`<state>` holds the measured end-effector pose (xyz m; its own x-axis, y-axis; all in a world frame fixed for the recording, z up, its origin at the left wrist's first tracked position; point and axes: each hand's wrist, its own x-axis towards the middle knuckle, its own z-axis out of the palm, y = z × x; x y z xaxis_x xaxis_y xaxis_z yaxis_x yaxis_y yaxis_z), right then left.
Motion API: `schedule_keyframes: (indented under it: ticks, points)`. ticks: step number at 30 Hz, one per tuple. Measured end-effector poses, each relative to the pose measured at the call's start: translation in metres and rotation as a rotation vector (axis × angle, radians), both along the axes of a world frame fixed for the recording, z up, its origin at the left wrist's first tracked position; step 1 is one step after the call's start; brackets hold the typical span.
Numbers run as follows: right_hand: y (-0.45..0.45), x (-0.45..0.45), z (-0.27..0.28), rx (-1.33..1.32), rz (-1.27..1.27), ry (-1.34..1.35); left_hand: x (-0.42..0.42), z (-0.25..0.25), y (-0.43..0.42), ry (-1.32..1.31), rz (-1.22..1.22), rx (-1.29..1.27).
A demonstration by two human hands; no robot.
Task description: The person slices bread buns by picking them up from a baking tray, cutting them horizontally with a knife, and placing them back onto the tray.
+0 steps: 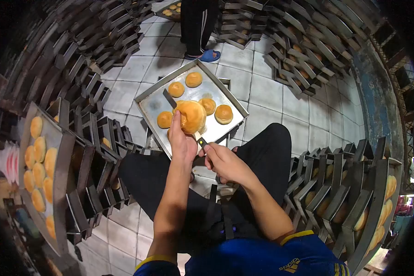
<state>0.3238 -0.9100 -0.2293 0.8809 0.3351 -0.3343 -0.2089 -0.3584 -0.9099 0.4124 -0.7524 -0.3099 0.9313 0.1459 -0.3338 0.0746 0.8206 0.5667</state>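
Observation:
My left hand (183, 145) is closed on a round golden bun (194, 116), held up over a square metal tray (220, 92). My right hand (227, 163) grips the dark handle of a long knife (169, 98). The blade runs across at the bun, its dark end sticking out at the upper left; how deep it sits in the bun is hidden. Several more buns lie in the tray, among them one bun (193, 79) near the far corner and another bun (223, 114) at the right.
Stacked trays of buns rise at my left (55, 152) and at my right (377, 202). More tray stacks (303, 55) line the back. A person in dark trousers (198, 23) and a blue slipper (210, 55) stands beyond the tray on the tiled floor (273, 99).

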Motion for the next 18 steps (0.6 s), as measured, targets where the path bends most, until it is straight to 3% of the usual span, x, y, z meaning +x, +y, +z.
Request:
schedule_keyframes:
  ticks: [5,7,13,18]
  points:
    - [-0.014,-0.03,-0.008,0.032,0.103,0.025,0.007,-0.002,0.029,0.015,0.033,-0.097]
    - [-0.02,-0.036,-0.005,0.08,0.095,0.166,0.008,-0.003,0.026,0.035,0.038,-0.105]
    - [0.003,0.017,-0.011,0.09,0.097,0.148,0.003,0.0,0.006,0.029,-0.008,0.01]
    - [-0.005,0.001,-0.021,0.201,0.189,0.197,0.02,-0.015,0.035,0.068,0.08,0.053]
